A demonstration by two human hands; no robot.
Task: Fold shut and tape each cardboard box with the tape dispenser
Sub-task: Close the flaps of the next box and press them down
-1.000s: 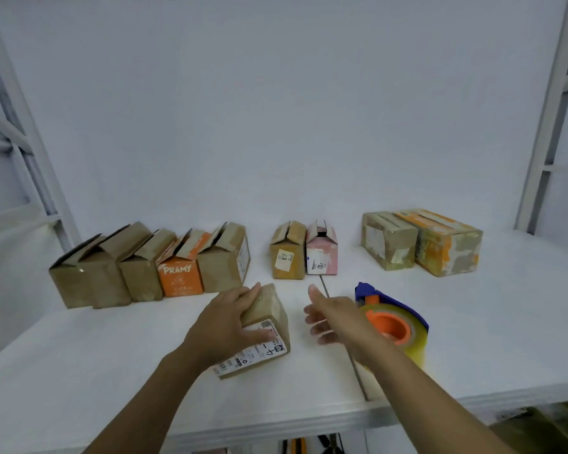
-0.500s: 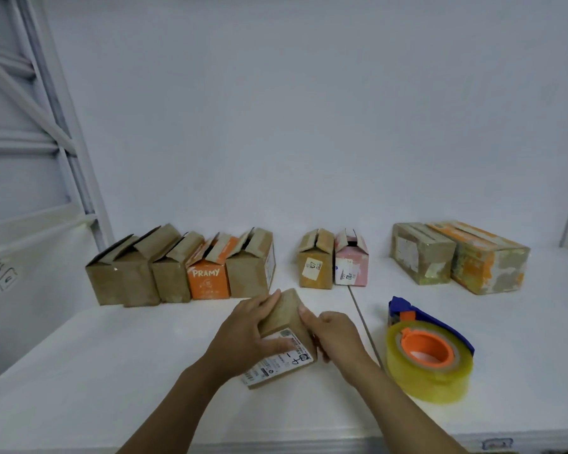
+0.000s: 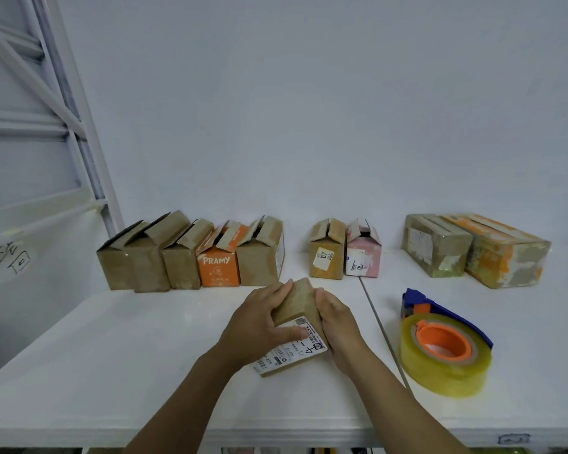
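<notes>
Small box point(image 3: 297, 301) sits in the middle of the table point(image 3: 112, 355), near edge, and both hands are on it. The left hand point(image 3: 259, 319) curls round its left side with the thumb laid across the white label. The right hand point(image 3: 336, 322) wraps the right side, fingers bent tight to the cardboard. The box runs roughly near to far, near end swung a little left, labelled face towards the person.

The tape dispenser point(image 3: 440, 342) lies well apart on the right, roll flat, blue end pointing far and left. It is clearly the right hand's reach; that hand must let go first, I'd say.

Along the far side wait the open-topped boxes point(image 3: 184, 257), and at the far right two taped boxes point(image 3: 473, 250).
</notes>
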